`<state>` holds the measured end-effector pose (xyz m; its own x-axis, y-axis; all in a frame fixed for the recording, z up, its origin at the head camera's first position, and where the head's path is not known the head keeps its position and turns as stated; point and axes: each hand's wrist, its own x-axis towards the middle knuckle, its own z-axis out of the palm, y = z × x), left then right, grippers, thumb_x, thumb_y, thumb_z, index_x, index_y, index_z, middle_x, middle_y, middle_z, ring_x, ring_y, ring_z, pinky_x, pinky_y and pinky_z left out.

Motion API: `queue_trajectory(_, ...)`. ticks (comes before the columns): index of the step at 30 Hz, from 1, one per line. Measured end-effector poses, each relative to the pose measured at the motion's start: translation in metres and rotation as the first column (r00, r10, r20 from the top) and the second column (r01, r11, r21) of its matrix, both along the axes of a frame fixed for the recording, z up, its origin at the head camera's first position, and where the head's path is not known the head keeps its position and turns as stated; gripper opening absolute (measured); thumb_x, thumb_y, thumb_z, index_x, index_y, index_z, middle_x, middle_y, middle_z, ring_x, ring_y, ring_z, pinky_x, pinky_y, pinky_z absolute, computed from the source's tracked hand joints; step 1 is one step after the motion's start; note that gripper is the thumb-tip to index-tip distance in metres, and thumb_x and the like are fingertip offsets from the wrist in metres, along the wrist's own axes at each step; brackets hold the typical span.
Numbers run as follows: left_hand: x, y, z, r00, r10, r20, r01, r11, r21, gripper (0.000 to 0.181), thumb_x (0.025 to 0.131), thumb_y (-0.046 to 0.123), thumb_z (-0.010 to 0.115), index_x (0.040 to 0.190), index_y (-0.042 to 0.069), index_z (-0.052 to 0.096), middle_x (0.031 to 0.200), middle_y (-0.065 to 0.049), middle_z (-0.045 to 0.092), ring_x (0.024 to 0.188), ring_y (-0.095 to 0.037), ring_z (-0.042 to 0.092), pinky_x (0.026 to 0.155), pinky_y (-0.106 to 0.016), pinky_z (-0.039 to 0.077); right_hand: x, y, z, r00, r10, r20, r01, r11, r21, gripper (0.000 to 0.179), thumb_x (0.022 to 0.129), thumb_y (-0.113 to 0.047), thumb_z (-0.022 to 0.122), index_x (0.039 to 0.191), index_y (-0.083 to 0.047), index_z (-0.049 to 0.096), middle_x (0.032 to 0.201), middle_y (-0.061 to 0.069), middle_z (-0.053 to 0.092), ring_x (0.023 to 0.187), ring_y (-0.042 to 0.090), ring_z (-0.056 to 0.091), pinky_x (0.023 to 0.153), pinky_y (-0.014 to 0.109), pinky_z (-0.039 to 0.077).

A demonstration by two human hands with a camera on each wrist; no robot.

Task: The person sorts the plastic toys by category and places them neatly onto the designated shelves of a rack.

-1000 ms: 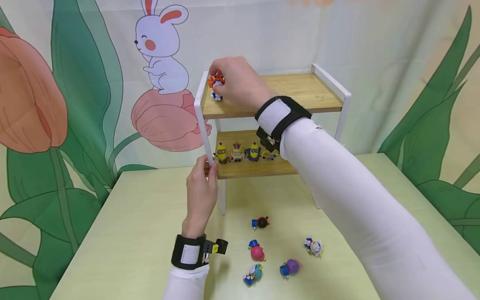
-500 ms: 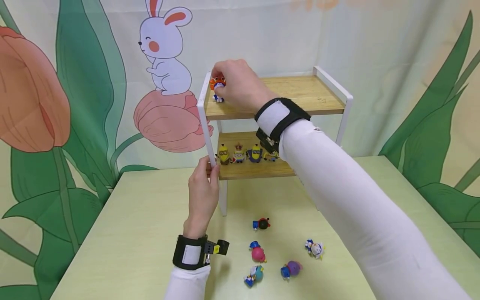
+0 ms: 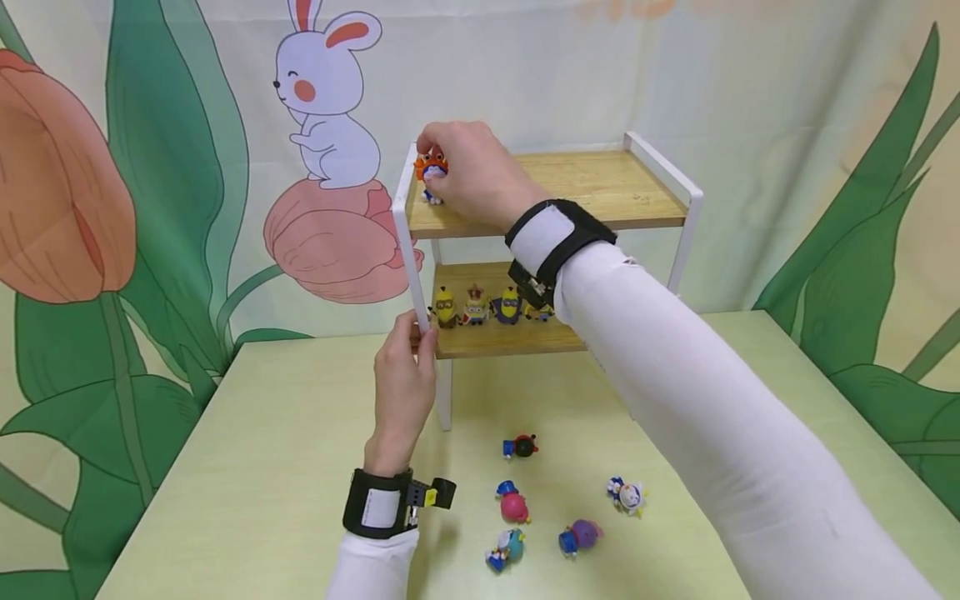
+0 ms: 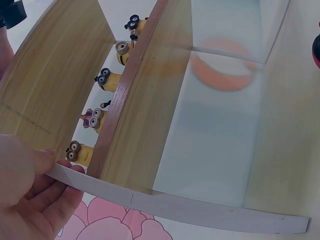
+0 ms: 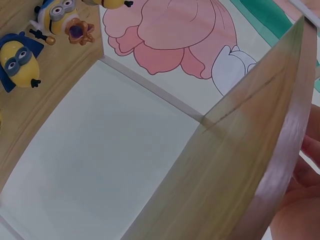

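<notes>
My right hand pinches a small orange-and-white toy figure with blue-and-white feet. It stands upright at the left end of the top board of a two-tier shelf. In the right wrist view, only part of that hand shows behind the board edge, and the toy is hidden. Lower down, my left hand grips the shelf's white left front post level with the lower board. The left wrist view has its thumb and fingers around the white post.
Several yellow Minion figures stand in a row on the lower board. On the table before the shelf lie toy figures: a red-and-black one, a pink one, a teal one, a purple one and a white one.
</notes>
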<state>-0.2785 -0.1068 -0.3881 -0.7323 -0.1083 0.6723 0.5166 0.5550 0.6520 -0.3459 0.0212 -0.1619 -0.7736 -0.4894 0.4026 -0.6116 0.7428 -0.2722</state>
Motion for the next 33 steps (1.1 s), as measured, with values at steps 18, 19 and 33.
queue_trajectory(18, 0.000, 0.001, 0.001, 1.000, -0.002, 0.013, 0.002, 1.000, -0.005, 0.022, 0.098, 0.003, 0.057, 0.118, -0.005, 0.055, 0.093, -0.015, 0.062, 0.080, -0.025, 0.060, 0.071, -0.035, 0.052, 0.003, 0.003, 0.001, 0.999, -0.038, 0.034, 0.035, 0.997, 0.068, 0.049, 0.096, -0.024, 0.063, 0.141, -0.011, 0.048, 0.130, 0.007, 0.052, 0.111, 0.016, 0.049, 0.094, 0.021, 0.040)
queue_trajectory(19, 0.000, 0.001, 0.001, 1.000, -0.002, 0.012, 0.002, 1.000, -0.004, 0.022, 0.098, 0.003, 0.057, 0.118, -0.005, 0.055, 0.093, -0.015, 0.062, 0.080, -0.025, 0.060, 0.071, -0.035, 0.052, 0.003, 0.005, 0.002, 0.998, -0.041, 0.039, 0.038, 0.997, 0.068, 0.050, 0.097, -0.026, 0.062, 0.141, -0.011, 0.047, 0.130, 0.007, 0.052, 0.111, 0.016, 0.048, 0.092, 0.021, 0.041)
queue_trajectory(33, 0.000, 0.002, 0.000, 1.000, -0.002, 0.007, 0.002, 1.000, -0.003, 0.023, 0.098, 0.003, 0.057, 0.118, -0.007, 0.055, 0.092, -0.016, 0.062, 0.080, -0.026, 0.060, 0.070, -0.035, 0.051, 0.023, 0.018, 0.005, 0.995, -0.102, -0.018, 0.104, 0.990, 0.094, 0.056, 0.100, -0.038, 0.051, 0.149, -0.016, 0.037, 0.159, 0.011, 0.018, 0.144, 0.025, 0.017, 0.114, 0.036, 0.021)
